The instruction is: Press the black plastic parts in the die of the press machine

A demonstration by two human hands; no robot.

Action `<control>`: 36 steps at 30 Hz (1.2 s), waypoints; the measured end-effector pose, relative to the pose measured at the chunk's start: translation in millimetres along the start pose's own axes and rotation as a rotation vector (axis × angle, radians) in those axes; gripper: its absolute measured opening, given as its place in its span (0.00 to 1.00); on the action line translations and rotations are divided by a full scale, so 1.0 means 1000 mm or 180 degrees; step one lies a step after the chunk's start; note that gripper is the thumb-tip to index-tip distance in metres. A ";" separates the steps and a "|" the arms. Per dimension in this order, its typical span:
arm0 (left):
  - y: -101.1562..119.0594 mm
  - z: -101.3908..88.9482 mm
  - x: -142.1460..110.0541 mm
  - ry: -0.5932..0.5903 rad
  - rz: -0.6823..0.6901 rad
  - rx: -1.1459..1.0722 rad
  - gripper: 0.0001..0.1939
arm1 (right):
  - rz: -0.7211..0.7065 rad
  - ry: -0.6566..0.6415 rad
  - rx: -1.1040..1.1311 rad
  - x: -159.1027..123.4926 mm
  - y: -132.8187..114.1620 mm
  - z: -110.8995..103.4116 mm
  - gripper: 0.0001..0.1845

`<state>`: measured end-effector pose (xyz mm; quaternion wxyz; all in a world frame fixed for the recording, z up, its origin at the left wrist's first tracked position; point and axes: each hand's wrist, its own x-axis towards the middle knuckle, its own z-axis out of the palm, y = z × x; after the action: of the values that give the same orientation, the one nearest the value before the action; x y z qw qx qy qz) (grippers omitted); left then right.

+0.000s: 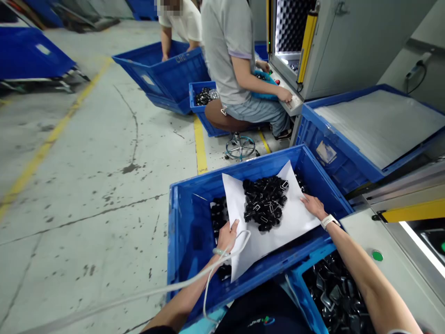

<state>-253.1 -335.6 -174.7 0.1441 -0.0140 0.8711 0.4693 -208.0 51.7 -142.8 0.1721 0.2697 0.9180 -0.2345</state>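
Observation:
A blue plastic crate point(194, 241) lies in front of me, lined with a white paper sheet point(264, 236). On the sheet sits a heap of small black plastic parts point(264, 202), and more of them show beside the sheet at the crate's left and far corner. My left hand point(227, 236) grips the sheet's near left edge, with a white cable looped around that wrist. My right hand point(313, 206) holds the sheet's right side, a little apart from the heap, and wears a white watch band. Below my arms, a second blue crate point(301, 287) is full of black parts point(333, 292).
A seated person point(229, 60) works at a grey machine console point(287, 88) with a yellow light curtain. Another person point(177, 23) leans over a blue crate point(163, 74). A crate with stacked white sheets point(375, 125) stands right. Yellow lines mark the concrete floor point(97, 185).

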 end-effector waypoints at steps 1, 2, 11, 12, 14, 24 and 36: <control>0.004 0.001 -0.001 0.0028 0.0039 -0.0004 0.28 | 0.0017 0.0035 -0.0015 -0.006 0.001 -0.002 0.26; 0.008 0.001 -0.003 0.0048 0.0101 -0.0007 0.28 | 0.0042 0.0072 -0.0027 -0.012 0.002 -0.004 0.26; 0.046 -0.012 -0.007 -0.0158 0.0711 -0.0043 0.31 | 0.0300 0.0528 0.0051 -0.065 0.011 -0.029 0.30; 0.052 -0.016 -0.007 -0.0200 0.0776 -0.0040 0.31 | 0.0312 0.0579 0.0069 -0.071 0.012 -0.032 0.31; 0.063 -0.023 -0.008 -0.0267 0.0894 -0.0033 0.32 | 0.0307 0.0673 0.0105 -0.081 0.013 -0.040 0.31; 0.129 -0.062 -0.028 -0.0426 0.1294 0.0052 0.33 | 0.0288 0.1066 0.0141 -0.128 0.018 -0.081 0.29; 0.200 -0.100 -0.085 -0.0340 0.1541 0.0150 0.33 | -0.0032 0.2326 -0.0257 -0.218 0.051 -0.132 0.27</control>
<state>-227.6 -314.8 62.3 0.0736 0.2233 0.8509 0.4697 -29.9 67.9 45.9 -0.1577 0.3241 0.9287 -0.0871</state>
